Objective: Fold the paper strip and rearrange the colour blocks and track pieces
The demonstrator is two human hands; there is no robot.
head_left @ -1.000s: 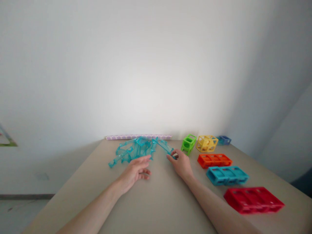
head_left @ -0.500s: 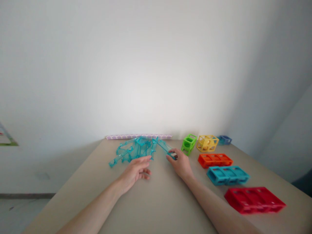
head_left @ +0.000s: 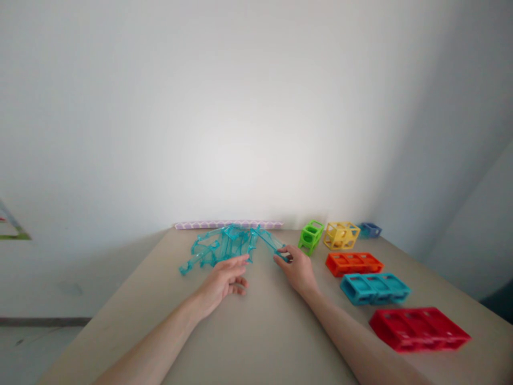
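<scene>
My right hand (head_left: 297, 268) pinches the near end of a clear teal plastic track piece (head_left: 267, 238) between thumb and fingers. The far end of that piece slants up and left to the edge of a pile of similar teal track pieces (head_left: 236, 245). Just in front of the pile is my left hand (head_left: 225, 282), its fingers loosely bent and apart, with nothing seen in them. Its index finger overlaps the pile's near edge in view; whether it touches a piece I cannot tell.
Along the table's right side stand a green block (head_left: 311, 237), yellow cube frames (head_left: 341, 236), a dark blue block (head_left: 371, 230), an orange three-cell block (head_left: 354, 263), a turquoise one (head_left: 375, 288) and a red one (head_left: 419, 329). A purple patterned strip (head_left: 228, 225) lies against the wall.
</scene>
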